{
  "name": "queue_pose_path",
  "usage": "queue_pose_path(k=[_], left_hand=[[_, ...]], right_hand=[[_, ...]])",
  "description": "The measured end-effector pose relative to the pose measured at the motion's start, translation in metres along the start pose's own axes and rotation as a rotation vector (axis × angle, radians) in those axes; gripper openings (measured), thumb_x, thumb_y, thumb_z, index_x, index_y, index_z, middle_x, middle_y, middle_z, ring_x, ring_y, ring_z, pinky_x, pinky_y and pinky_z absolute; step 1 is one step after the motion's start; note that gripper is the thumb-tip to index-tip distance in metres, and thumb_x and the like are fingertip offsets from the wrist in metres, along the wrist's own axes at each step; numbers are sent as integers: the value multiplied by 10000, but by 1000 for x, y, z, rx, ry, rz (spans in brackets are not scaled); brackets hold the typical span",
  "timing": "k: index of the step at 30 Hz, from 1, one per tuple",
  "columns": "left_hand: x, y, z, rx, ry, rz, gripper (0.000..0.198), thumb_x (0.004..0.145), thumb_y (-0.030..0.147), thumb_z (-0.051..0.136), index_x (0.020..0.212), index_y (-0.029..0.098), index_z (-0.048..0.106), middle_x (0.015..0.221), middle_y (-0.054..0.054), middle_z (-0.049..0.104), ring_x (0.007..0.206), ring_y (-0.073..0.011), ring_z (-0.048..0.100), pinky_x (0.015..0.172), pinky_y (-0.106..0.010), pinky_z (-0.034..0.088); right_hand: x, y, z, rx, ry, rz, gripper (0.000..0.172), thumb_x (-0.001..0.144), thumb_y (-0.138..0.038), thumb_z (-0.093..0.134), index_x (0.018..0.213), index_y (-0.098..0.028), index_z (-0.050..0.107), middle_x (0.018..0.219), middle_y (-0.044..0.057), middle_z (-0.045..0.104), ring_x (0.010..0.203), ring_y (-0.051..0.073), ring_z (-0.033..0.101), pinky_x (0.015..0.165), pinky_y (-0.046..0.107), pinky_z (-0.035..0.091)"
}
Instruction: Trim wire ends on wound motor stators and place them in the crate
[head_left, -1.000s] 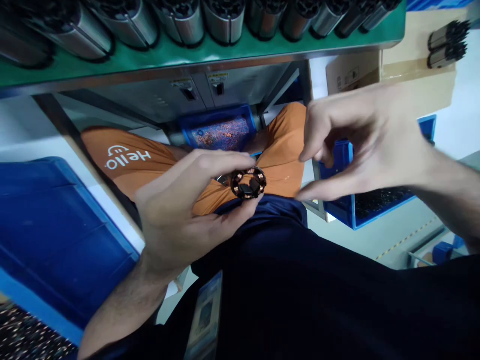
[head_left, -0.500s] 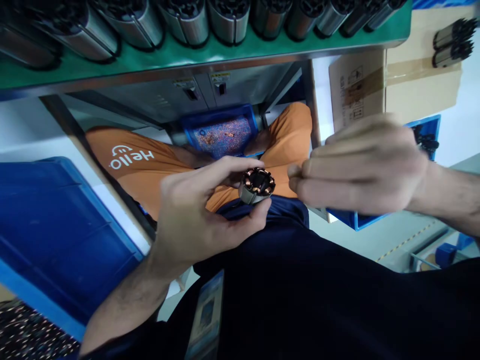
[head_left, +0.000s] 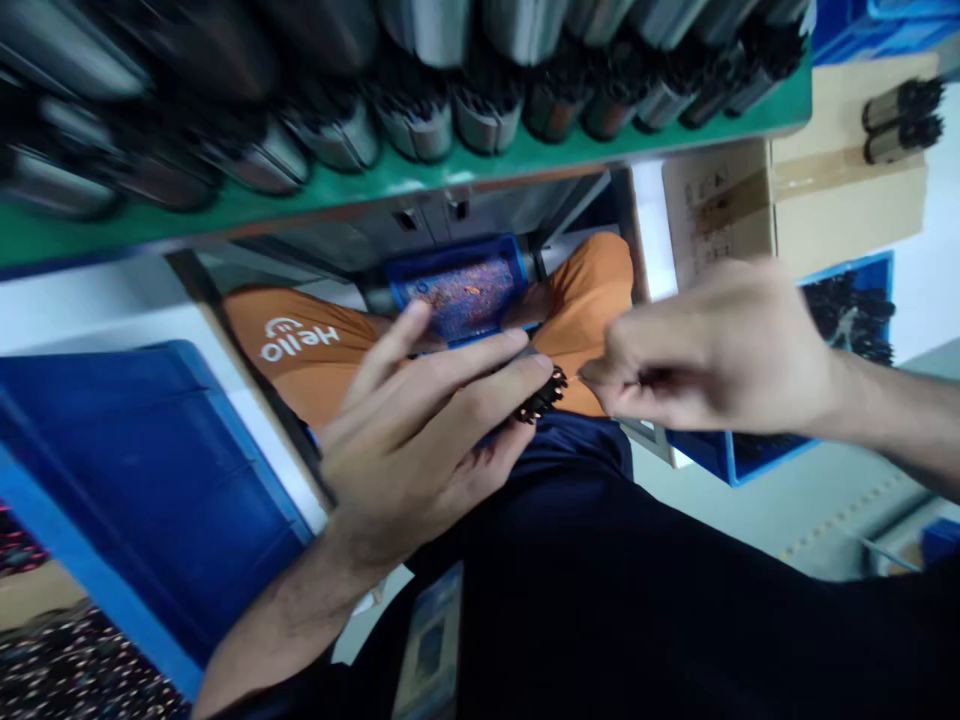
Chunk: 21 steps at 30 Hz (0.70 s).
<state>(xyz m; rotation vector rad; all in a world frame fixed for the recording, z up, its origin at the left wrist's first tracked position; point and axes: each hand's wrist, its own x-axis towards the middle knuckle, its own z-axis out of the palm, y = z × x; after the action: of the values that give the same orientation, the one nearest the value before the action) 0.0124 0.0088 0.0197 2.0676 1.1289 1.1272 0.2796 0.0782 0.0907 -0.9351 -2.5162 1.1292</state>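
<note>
My left hand (head_left: 427,440) is wrapped round a small cylindrical motor part (head_left: 544,395), its black toothed end with copper bits facing right between my fingers and thumb. Just right of that end, my right hand (head_left: 712,350) is closed in a pinch, blurred by motion. A thin pale strand seems to show at its fingertips, too small to make out. The two hands are apart, above my lap. Similar metal cylinders with black ends (head_left: 487,115) stand in rows on the green bench top (head_left: 420,185).
Between my feet lies a blue bin (head_left: 465,285) of copper-coloured scraps. A big blue tray (head_left: 142,480) is at the left. On the right are a cardboard box (head_left: 847,210) bearing two cylinders and a blue crate (head_left: 885,300) of black parts.
The view has shifted, showing more of the bench rows. My left hand has turned the part so its toothed end faces right, and its fingers now cover more of it. My right hand stays pinched.
</note>
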Motion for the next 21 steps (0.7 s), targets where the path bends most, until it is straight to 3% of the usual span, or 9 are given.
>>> queue_pose_path(k=[2,4,5,7,10,13,15,17,21], left_hand=[[4,7,-5,26,2,-43,378,953,157,869,1310,213,760,1296,-11,872,1190,-171,846,1404,-372,513],[6,11,-16,-21,51,-167,349,970,178,850,1299,233,749,1271,19,874,1182,-146,845,1359,-305,543],[7,10,-24,-37,87,-221,355,978,197,858,1312,254,751,1278,30,871,1178,-145,847,1332,-293,569],[14,8,-46,-59,188,-305,393,985,241,873,1359,295,765,1325,30,860,1188,-160,847,1212,-266,658],[45,9,-90,-65,453,-287,477,928,229,925,1375,342,804,1361,40,850,1201,-164,841,1066,-206,703],[97,6,-135,10,665,-165,501,856,178,959,1326,310,848,1269,40,870,1224,-178,838,1053,-188,688],[134,-6,-157,117,683,-91,474,852,205,955,1315,246,861,1196,12,886,1106,-172,862,1001,-193,691],[166,-22,-170,111,597,-41,464,842,263,955,1292,201,855,1184,-20,892,1086,-205,868,1011,-268,710],[202,-42,-172,122,433,-111,445,841,388,968,1250,262,848,1237,-27,885,1185,-272,850,1124,-418,701]], right_hand=[[-8,-9,-6,-222,139,-98,325,1156,-318,677,864,-187,735,693,-47,619,606,50,571,600,181,423],[-18,-9,-6,-179,217,-6,140,1098,-309,780,998,-211,774,735,-44,686,586,63,599,594,178,474],[-22,-5,-3,-99,266,63,137,1058,-332,840,1119,-218,793,746,-46,710,547,61,582,569,170,489],[-27,7,8,70,288,197,339,1030,-376,872,1319,-222,784,754,-40,728,527,72,590,528,163,498],[-30,23,33,217,210,347,324,1054,-443,814,1269,-201,820,702,-22,694,549,95,611,534,177,498],[-39,24,56,306,26,434,354,1041,-468,800,1282,-212,838,811,13,750,623,109,664,592,184,523],[-47,20,66,303,-59,446,336,1002,-418,830,1291,-247,853,895,29,788,719,135,721,675,196,564],[-53,15,70,276,-84,444,331,951,-349,861,1277,-291,873,950,33,814,835,170,773,772,211,599],[-59,13,71,264,-63,498,372,902,-312,858,1271,-335,892,1012,38,841,926,200,807,855,226,624]])
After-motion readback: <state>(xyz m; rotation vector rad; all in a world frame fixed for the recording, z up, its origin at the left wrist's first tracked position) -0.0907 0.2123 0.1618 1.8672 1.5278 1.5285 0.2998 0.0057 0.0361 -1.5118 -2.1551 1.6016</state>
